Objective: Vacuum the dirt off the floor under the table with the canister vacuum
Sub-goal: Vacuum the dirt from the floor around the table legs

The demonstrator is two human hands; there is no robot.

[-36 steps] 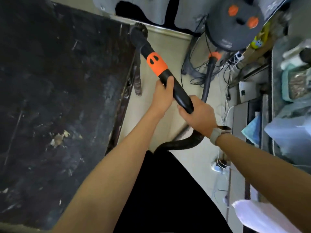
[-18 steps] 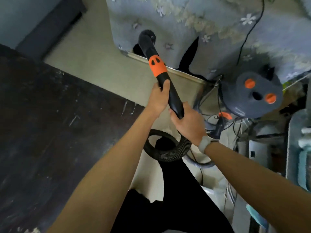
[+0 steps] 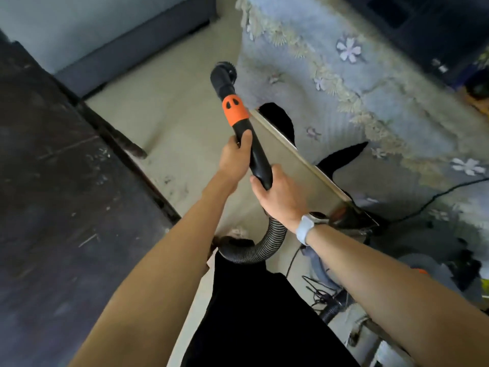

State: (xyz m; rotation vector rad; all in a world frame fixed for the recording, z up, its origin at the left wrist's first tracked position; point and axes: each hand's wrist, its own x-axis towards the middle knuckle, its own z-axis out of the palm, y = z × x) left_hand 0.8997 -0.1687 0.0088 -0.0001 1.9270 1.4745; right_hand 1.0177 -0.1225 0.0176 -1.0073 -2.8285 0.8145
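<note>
left hand (image 3: 234,158): wrapped round the black wand (image 3: 255,154), just under its orange collar
right hand (image 3: 280,197): gripping the wand's lower end, where the ribbed hose (image 3: 260,247) loops off
brush nozzle (image 3: 223,76): up in the air, over the pale floor (image 3: 169,102) beside the dark counter (image 3: 53,181)
</note>
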